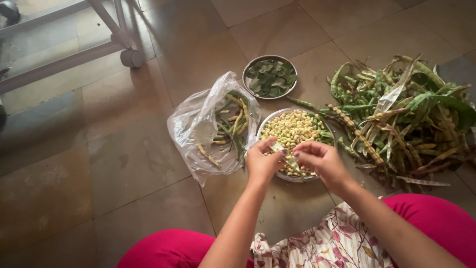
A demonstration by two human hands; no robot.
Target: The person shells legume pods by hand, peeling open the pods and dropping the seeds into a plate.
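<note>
1. While both hands work over the round steel plate of pale shelled beans (pixel 292 130), I see my left hand (pixel 262 164) and right hand (pixel 322 161) closed together on one thin green bean pod (pixel 285 158), fingertips pinching it from either end, just above the plate's near rim, so loosened beans would drop into the heap.
2. Just left of the plate lies a crumpled clear plastic bag (pixel 198 129), mouth open towards me, with green and yellowish pods inside, close to my left hand.
3. Beyond the plate sits a small round steel bowl of dark green leafy bits (pixel 270 77), kept apart from the beans.
4. To the right, a large loose pile of green and brown pods and husks (pixel 404 116) spreads on the stone tile floor (pixel 124 164).
5. I can make out no labels or print on the bag.
</note>
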